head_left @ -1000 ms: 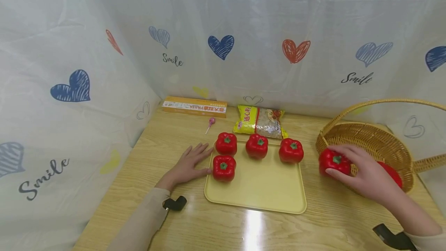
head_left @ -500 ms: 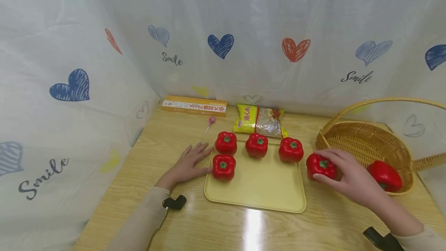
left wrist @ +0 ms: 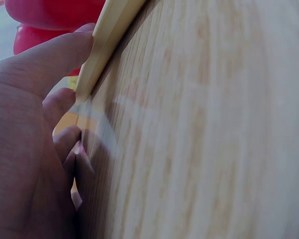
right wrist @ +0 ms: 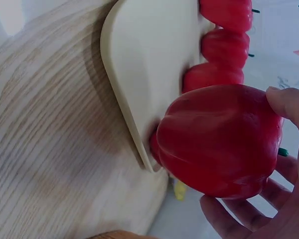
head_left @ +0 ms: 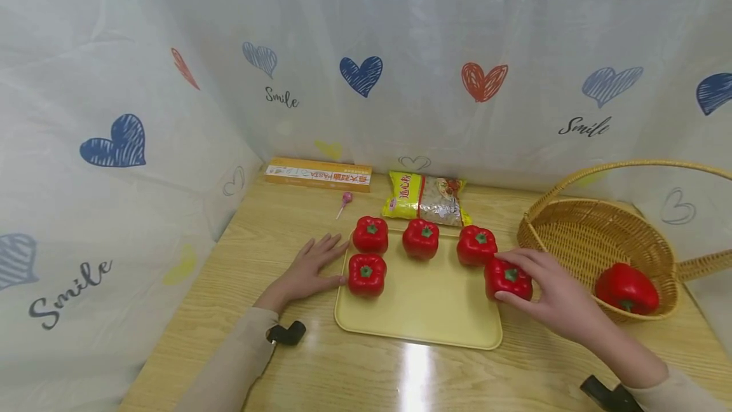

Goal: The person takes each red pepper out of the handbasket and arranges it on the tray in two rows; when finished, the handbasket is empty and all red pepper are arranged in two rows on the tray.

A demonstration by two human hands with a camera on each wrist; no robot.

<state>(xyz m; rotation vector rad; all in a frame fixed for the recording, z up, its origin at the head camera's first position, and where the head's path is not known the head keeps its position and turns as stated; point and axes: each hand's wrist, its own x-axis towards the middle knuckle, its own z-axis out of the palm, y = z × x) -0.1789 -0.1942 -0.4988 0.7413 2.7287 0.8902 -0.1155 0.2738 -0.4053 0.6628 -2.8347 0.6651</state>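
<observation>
My right hand [head_left: 551,297] grips a red bell pepper [head_left: 508,278] with a green stem, over the right edge of a pale yellow tray [head_left: 429,316]. In the right wrist view the thumb and fingers curl round this pepper [right wrist: 219,142]. Several more red peppers are on the tray: two at its left, one at the back middle [head_left: 420,239], one at the back right [head_left: 477,246]. Beside the tray's left rim my left hand [head_left: 305,272] rests with fingers spread; in the left wrist view its thumb [left wrist: 55,57] touches the rim.
At the right stands a wicker basket [head_left: 557,240] with a tall handle, one red pepper [head_left: 627,289] lying in it. Behind the tray are a yellow pasta bag [head_left: 426,199], a lollipop [head_left: 346,198] and an orange pasta box [head_left: 318,174]. A printed curtain [head_left: 423,18] borders the wooden table.
My right hand has carried the pepper leftward from the basket's rim to the tray's right edge. The pepper inside the basket has come into full view. The left hand stays put.
</observation>
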